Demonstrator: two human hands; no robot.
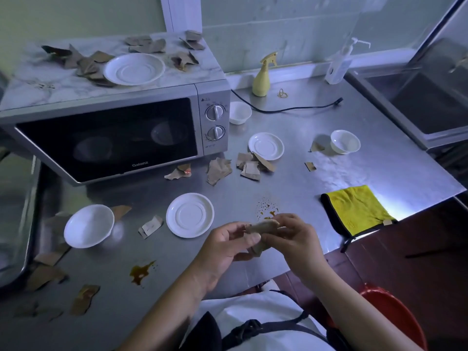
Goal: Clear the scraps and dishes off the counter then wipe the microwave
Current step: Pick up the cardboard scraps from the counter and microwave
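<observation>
Well, the big grey table (329, 173) holds almost everything, and the microwave (106, 138) sits on its far left part. A yellow cloth (357, 209) lies at the near right edge.

I count three white plates. The top plate (134, 68) is on the microwave, the far plate (266, 145) is just right of the microwave, and the near plate (190, 215) is close to the hands. There are three white bowls too: the left bowl (88, 225), the small bowl (240, 112) by the black cord, and the right bowl (345, 141). They look hard and could break, so it is best to take them by the rim.

Brown scraps lie all over the table and on the microwave, too many to count. They look light and bendy, easy to pinch or scoop up.

A bunch of scraps (260, 230) is held over the near edge. The left hand (228, 241) and right hand (291, 236) both hold it, with fingers (286, 219) curled around it.
</observation>
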